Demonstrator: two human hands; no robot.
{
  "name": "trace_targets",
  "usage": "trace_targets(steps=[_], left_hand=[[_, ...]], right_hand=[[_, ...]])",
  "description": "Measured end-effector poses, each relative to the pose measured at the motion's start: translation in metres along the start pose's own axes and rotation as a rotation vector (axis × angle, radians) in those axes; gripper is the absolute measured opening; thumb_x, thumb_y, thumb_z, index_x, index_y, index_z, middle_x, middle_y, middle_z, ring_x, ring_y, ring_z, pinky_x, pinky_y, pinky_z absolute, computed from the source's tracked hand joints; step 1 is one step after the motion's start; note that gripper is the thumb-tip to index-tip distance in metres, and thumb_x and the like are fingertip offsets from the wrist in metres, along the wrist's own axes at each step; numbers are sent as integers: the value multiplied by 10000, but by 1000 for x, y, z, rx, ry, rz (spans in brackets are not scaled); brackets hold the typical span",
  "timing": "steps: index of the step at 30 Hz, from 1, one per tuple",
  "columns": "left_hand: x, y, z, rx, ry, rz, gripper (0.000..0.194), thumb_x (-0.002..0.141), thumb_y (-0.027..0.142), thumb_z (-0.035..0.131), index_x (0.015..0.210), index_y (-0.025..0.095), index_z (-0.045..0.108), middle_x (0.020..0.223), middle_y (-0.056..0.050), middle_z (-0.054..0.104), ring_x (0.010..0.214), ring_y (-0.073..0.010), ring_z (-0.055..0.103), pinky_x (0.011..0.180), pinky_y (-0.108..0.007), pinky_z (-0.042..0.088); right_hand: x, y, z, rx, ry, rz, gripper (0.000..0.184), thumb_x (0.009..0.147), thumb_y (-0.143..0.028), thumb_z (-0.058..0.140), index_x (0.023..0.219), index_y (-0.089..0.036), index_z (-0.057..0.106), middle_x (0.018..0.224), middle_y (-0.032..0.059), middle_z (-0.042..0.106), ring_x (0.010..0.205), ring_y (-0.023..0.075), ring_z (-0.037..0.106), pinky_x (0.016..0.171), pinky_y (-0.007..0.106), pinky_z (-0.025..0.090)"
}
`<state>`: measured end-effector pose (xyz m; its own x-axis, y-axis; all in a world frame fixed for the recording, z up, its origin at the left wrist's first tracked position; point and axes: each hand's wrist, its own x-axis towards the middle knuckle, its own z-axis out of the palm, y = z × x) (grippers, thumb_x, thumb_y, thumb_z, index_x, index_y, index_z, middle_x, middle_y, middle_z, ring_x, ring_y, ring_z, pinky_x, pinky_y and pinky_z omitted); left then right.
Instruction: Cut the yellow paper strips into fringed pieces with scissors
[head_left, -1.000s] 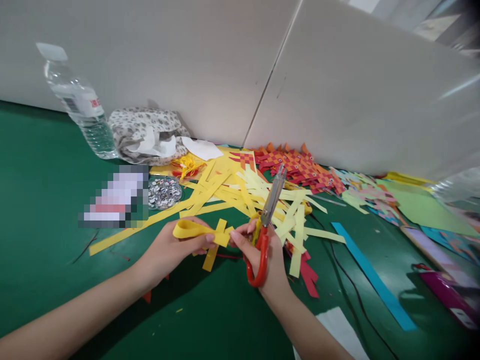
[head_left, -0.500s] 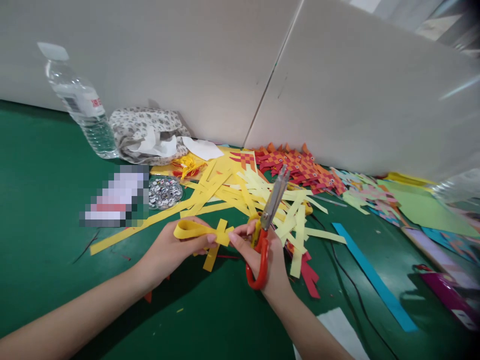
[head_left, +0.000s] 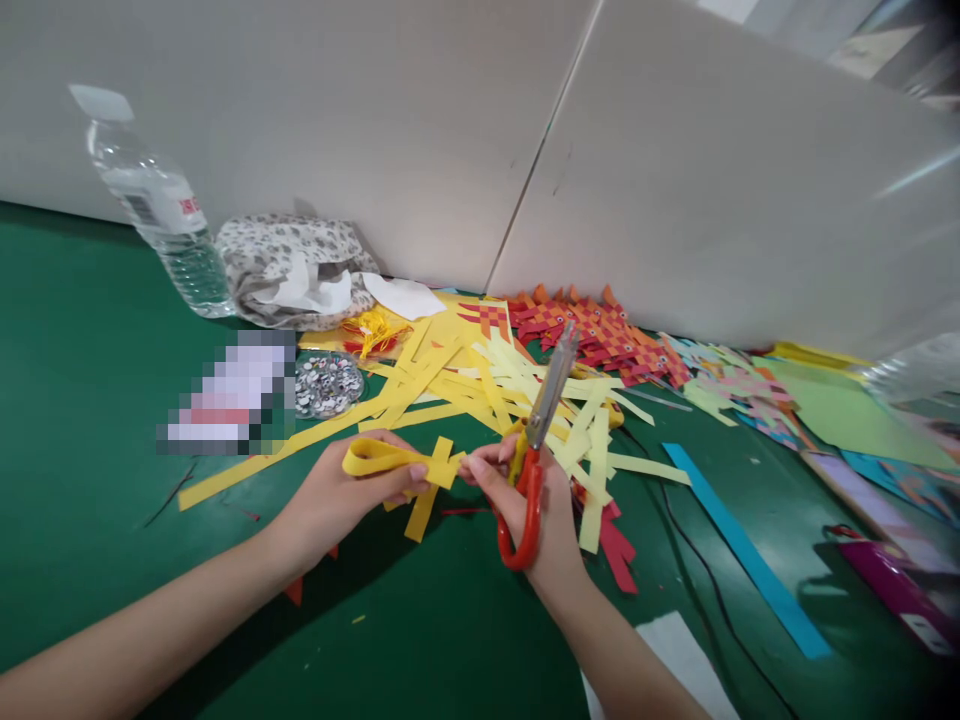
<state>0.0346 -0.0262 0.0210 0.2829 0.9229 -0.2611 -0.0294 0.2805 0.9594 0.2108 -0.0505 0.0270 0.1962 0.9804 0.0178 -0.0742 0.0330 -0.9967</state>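
Note:
Between the thumb and fingers of my left hand [head_left: 352,490] is a yellow paper strip [head_left: 375,455], bent into a loop. Another short yellow piece crosses it where the ends meet. My right hand [head_left: 544,500] holds scissors [head_left: 530,510] with red and yellow handles; the blades point up and away from me. Its thumb and index fingertips also pinch the right end of the looped strip. Beyond my hands, loose yellow strips [head_left: 424,380] and pale yellow strips [head_left: 592,465] lie in a heap on the green table [head_left: 420,640].
A water bottle [head_left: 161,215], a patterned tissue pouch [head_left: 300,250] and a tub of googly eyes [head_left: 328,384] stand on the left. Woven red-orange paper fish [head_left: 592,335] are piled at the wall. On the right are a blue strip [head_left: 746,550], a black cable [head_left: 697,575] and a purple object [head_left: 889,590].
The scissors in my right hand have shifted slightly up and to the right. My left hand keeps its pinch on the yellow loop, nearly still.

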Motion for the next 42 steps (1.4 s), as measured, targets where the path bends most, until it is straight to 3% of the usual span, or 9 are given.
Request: trace_targets(steps=[7, 14, 22, 29, 42], left_hand=[[-1, 1, 1, 32, -3, 35, 201, 678, 346, 741, 721, 199, 611, 686, 15, 673, 647, -160, 629, 595, -243, 469], [-1, 0, 1, 49, -23, 51, 210, 682, 364, 733, 713, 195, 612, 669, 18, 658, 613, -151, 605, 578, -242, 464], [0, 1, 0, 73, 24, 68, 185, 683, 333, 735, 722, 197, 616, 702, 10, 669, 674, -166, 632, 613, -240, 470], [-1, 3, 0, 95, 25, 72, 208, 651, 357, 748, 703, 192, 631, 709, -5, 673, 696, -193, 643, 614, -260, 488], [0, 1, 1, 18, -28, 53, 163, 671, 295, 751, 681, 183, 633, 655, 13, 645, 618, -144, 575, 594, -233, 452]], right_hand=[[-3, -3, 4, -149, -33, 7, 332, 634, -310, 745, 689, -243, 425, 672, -6, 671, 644, 183, 652, 637, 337, 534], [-3, 0, 4, -223, -19, -28, 326, 625, -292, 745, 693, -239, 430, 688, 1, 666, 664, 189, 656, 690, 359, 543], [0, 1, 2, -71, 35, -11, 345, 646, -299, 747, 728, -240, 417, 637, -32, 647, 639, 190, 676, 715, 383, 561], [-5, 5, 3, -131, -76, 33, 347, 627, -328, 773, 721, -231, 453, 723, -5, 664, 666, 177, 649, 688, 343, 545], [-5, 4, 6, -168, -58, 7, 329, 629, -321, 756, 693, -232, 446, 699, -2, 634, 638, 173, 621, 686, 361, 529]])
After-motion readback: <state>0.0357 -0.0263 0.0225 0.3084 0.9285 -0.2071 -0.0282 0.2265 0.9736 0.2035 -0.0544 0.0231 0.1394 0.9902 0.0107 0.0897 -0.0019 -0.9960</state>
